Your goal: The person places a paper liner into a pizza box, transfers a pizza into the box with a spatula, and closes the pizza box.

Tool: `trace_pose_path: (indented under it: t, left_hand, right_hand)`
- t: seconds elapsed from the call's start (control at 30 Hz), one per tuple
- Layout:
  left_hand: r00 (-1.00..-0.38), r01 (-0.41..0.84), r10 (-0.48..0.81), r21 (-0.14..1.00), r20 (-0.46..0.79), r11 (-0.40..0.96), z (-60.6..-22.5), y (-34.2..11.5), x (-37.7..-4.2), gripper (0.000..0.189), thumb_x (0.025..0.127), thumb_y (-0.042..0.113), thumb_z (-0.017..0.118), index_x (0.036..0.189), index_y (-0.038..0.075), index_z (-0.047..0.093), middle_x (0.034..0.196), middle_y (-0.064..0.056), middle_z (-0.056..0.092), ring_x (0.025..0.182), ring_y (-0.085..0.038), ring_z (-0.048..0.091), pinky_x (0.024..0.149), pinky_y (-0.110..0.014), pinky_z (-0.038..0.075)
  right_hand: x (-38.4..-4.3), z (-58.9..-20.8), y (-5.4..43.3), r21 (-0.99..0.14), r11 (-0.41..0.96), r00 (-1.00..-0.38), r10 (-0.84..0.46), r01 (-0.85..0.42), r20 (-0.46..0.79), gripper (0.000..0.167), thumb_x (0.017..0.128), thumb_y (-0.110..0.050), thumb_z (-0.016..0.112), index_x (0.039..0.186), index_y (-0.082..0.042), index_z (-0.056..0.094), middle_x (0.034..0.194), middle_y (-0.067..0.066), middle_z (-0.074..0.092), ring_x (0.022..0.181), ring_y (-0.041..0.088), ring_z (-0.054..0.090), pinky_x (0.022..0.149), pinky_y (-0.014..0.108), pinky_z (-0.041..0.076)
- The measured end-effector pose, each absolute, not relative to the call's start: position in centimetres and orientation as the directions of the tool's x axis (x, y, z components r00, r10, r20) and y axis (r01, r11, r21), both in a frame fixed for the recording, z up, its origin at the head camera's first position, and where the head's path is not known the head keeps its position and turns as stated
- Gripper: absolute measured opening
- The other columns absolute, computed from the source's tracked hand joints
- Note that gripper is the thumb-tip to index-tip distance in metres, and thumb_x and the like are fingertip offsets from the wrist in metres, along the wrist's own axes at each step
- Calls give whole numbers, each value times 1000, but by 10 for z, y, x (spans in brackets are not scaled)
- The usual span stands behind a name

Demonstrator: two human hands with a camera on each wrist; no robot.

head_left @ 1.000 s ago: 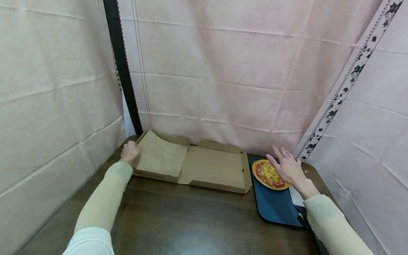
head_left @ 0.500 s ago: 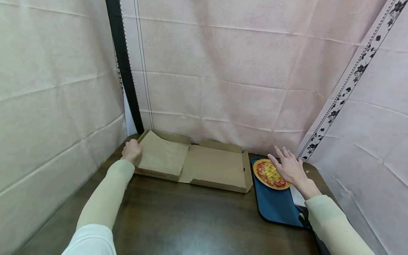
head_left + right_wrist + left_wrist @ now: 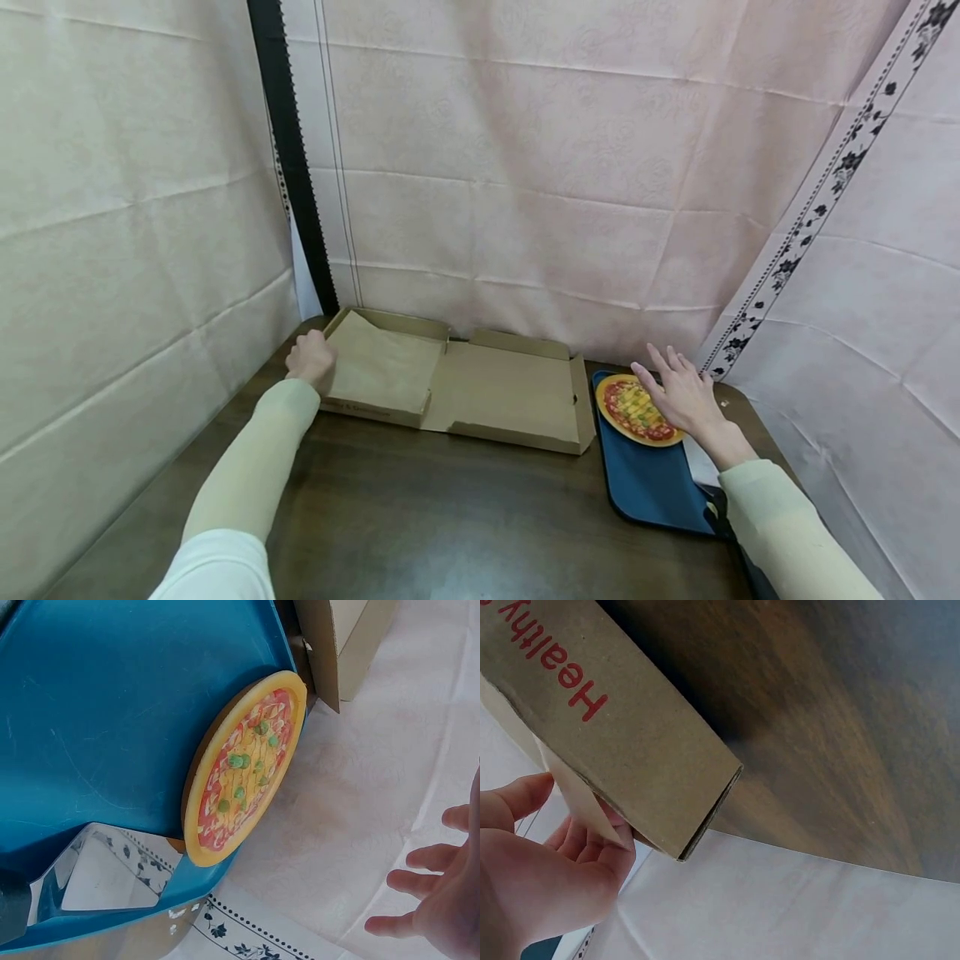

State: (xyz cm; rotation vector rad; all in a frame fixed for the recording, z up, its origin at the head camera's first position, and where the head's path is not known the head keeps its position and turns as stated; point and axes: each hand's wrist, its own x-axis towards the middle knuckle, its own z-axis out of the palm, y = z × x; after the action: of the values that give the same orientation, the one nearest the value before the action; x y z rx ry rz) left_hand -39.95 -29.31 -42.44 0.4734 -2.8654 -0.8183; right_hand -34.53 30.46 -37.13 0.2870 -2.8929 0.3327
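An open cardboard pizza box (image 3: 510, 392) lies at the table's back, its left half lined with a sheet of brown paper (image 3: 382, 362). At the box's left end my left hand (image 3: 310, 358) pinches the edge of the paper; in the left wrist view its thumb is on one side and its curled fingers on the other. The box's front wall (image 3: 630, 727) carries red lettering. My right hand (image 3: 678, 396) hovers with fingers spread beside and above a toy-like pizza (image 3: 637, 411). That pizza lies at the far end of a blue tray (image 3: 648, 487), touching nothing of my hand.
A metal spatula (image 3: 116, 870) with a dark handle lies along the tray's right side, partly hidden by my right arm in the head view. Cloth curtains (image 3: 510, 167) hang behind the brown wooden table (image 3: 420, 517) and at both sides.
The head view has shifted slightly. The paper's back left corner has sunk a little lower at the box's left end. Both hands stay nearly in place.
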Motion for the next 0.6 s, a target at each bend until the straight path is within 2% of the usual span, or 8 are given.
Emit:
trace_pose_path:
  t: [0.3, 0.43, 0.6]
  left_hand:
    - [-960, -216, -275, 492, 50, 843, -425, -293, -396, 24, 92, 9, 35, 90, -5, 55, 102, -34, 59, 92, -49, 60, 72, -56, 47]
    - [-963, -219, -266, 462, 39, 860, -423, -292, -395, 20, 91, 6, 36, 87, -4, 53, 104, -35, 59, 94, -50, 60, 74, -58, 48]
    - [-972, -205, -233, 414, 17, 887, -423, -289, -397, 21, 90, 4, 37, 95, -6, 55, 111, -37, 57, 100, -53, 58, 80, -60, 47]
  right_hand:
    - [-345, -372, 308, -199, 956, -958, -167, -216, 234, 72, 100, -59, 26, 154, -11, 22, 154, 34, 21, 139, 55, 20, 100, 80, 13]
    - [-345, -372, 307, -206, 953, -958, -175, -224, 228, 73, 100, -59, 26, 154, -10, 23, 153, 34, 21, 139, 56, 20, 99, 80, 13]
    - [-343, -371, 307, -217, 949, -958, -178, -227, 227, 72, 100, -59, 26, 154, -11, 22, 154, 34, 20, 139, 55, 20, 99, 80, 13]
